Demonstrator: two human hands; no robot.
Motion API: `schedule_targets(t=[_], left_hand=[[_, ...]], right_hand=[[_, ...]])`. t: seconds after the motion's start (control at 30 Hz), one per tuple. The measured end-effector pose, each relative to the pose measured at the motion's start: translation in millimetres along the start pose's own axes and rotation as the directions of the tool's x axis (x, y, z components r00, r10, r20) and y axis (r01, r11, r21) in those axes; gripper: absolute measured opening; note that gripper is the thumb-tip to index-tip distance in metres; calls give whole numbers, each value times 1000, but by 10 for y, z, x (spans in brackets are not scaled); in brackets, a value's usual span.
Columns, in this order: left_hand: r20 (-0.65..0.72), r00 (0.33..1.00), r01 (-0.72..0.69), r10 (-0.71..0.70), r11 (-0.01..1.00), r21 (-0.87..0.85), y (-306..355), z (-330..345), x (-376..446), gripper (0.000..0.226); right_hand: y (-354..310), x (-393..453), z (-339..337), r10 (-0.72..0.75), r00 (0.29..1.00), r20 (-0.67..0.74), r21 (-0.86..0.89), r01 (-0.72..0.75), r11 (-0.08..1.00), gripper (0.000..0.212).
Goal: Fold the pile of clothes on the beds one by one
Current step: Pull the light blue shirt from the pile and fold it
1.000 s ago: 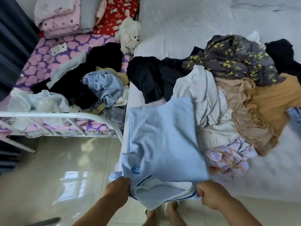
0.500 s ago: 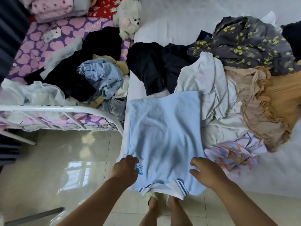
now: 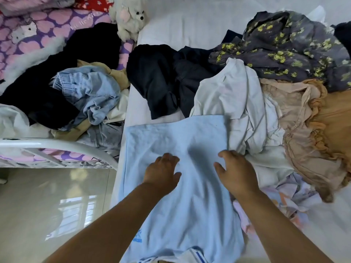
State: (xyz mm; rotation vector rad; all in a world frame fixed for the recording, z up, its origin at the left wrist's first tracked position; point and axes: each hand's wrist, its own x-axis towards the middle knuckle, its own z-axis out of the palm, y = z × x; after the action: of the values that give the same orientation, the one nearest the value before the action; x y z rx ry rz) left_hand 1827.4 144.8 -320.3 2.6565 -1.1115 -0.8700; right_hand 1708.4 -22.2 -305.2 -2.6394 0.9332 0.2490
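Item in hand: light blue shirt (image 3: 176, 168), laid flat on the near edge of the white bed (image 3: 190, 21), striped collar toward the person
Change: a second ago both hands pinched the collar end, held doubled under; now the shirt lies spread and the hands have slid up to mid-body
Left hand (image 3: 161, 171): palm down on the shirt, fingers straight, gripping nothing
Right hand (image 3: 235, 171): flat at the shirt's right edge, fingers spread and relaxed, gripping nothing
Meaning for task: judged a smoothing pass before the next fold; this shirt is only partly folded
Still unfolded: white top (image 3: 233, 99), dark garments (image 3: 161, 76), floral grey piece (image 3: 284, 48), peach ruffled piece (image 3: 307, 130); denim (image 3: 89, 92) heaped on the heart-print bed (image 3: 28, 37)
Writing: small blue logo (image 3: 137, 237) near the shirt's lower left, blurred, unreadable; faint lettering on the heart-print bed, not legible
Other: plush dog (image 3: 131, 16) between the beds
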Motion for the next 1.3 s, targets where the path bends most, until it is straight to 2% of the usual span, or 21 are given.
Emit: schedule_targets(t=[0.13, 0.23, 0.33, 0.43, 0.5, 0.53, 0.63, 0.7, 0.73, 0.83, 0.97, 1.1, 1.2, 1.3], left_hand=[[-115, 993, -39, 39, 999, 1, 329, -129, 664, 53], [-229, 971, -76, 63, 996, -46, 547, -191, 1109, 59], [-281, 952, -131, 124, 991, -4, 662, -180, 1427, 65], [-212, 964, -151, 159, 987, 52, 713, -119, 1582, 69], [-162, 975, -142, 151, 988, 67, 729, -100, 1618, 63], [-158, 976, -135, 148, 987, 87, 747, -121, 1639, 53], [-286, 949, -92, 131, 985, 144, 870, -279, 1744, 27], [-410, 902, -80, 134, 986, 147, 1007, -377, 1831, 26], [-442, 887, -78, 136, 986, 148, 1070, -400, 1866, 27], [-405, 905, -85, 128, 989, 124, 1109, -323, 1825, 28], [-395, 910, -113, 127, 992, 59, 821, -105, 1517, 59], [-397, 917, -3, 33, 997, 76, 215, -51, 1207, 60], [-326, 941, 138, -92, 983, 120, -268, -58, 1121, 58], [-223, 963, 203, -153, 954, 222, -686, -56, 1185, 58]], right_hand=[[83, 522, -62, -10, 988, -152, 60, 19, 998, 41], [152, 841, -78, -18, 979, -201, 42, 27, 999, 51], [194, 1067, -51, 27, 981, -193, 29, -22, 999, 57], [209, 1175, 25, 62, 995, -77, 19, -61, 998, 60], [227, 1172, 85, 65, 998, -14, 20, -65, 998, 58], [254, 1170, 94, 54, 998, -22, 26, -53, 998, 55], [346, 1228, -28, 35, 976, -214, 95, -15, 995, 48], [394, 1315, -149, 48, 940, -338, 129, -4, 992, 50], [416, 1351, -186, 49, 934, -355, 132, -2, 991, 52], [479, 1318, -181, 57, 960, -274, 83, -35, 996, 54], [546, 1023, -82, 56, 975, -213, 14, -55, 998, 61], [430, 961, -38, -82, 979, -188, -30, 78, 996, 54], [304, 1067, -3, -161, 971, -176, -89, 147, 985, 55], [221, 1187, 54, -165, 970, -177, -165, 136, 977, 60]])
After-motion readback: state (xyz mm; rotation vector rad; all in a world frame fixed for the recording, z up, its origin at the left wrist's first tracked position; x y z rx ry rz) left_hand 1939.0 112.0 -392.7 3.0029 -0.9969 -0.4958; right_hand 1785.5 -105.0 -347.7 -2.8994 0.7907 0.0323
